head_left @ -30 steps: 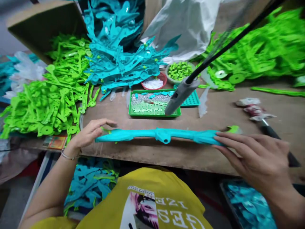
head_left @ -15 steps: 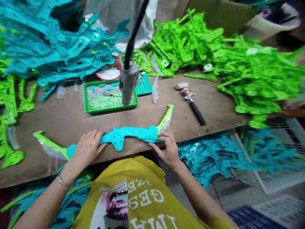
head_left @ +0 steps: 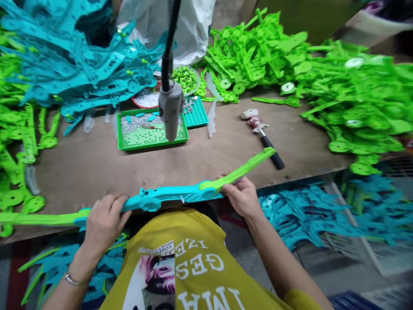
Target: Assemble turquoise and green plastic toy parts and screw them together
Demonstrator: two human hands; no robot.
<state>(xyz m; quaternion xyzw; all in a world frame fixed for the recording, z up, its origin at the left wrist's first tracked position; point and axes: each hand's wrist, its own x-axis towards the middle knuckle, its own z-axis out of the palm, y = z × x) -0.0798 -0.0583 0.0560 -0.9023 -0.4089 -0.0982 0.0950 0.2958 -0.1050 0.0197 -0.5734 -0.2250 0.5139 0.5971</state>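
Observation:
A plastic toy bow (head_left: 174, 194) lies across the front edge of the table, with a blue middle and a green arm at each end. My left hand (head_left: 105, 219) is closed around the blue part near the left joint. At the right joint, my right hand (head_left: 243, 198) grips the bow where the right green arm (head_left: 248, 167) begins; some of its fingers are hidden behind that arm. The left green arm (head_left: 41, 218) reaches out past the left edge of the view.
A grey electric screwdriver (head_left: 171, 112) hangs over a green tray (head_left: 151, 147) of small screws. To the right lies a hammer (head_left: 271, 148) with a wrapped head. Blue parts (head_left: 93, 82) and green parts (head_left: 361, 99) are heaped behind; more blue parts (head_left: 297, 211) sit below the table edge.
The bow has turned in my hands and now shows another side. Its green arms stretch out more to the sides, the right one towards the hammer. Both hands have moved apart.

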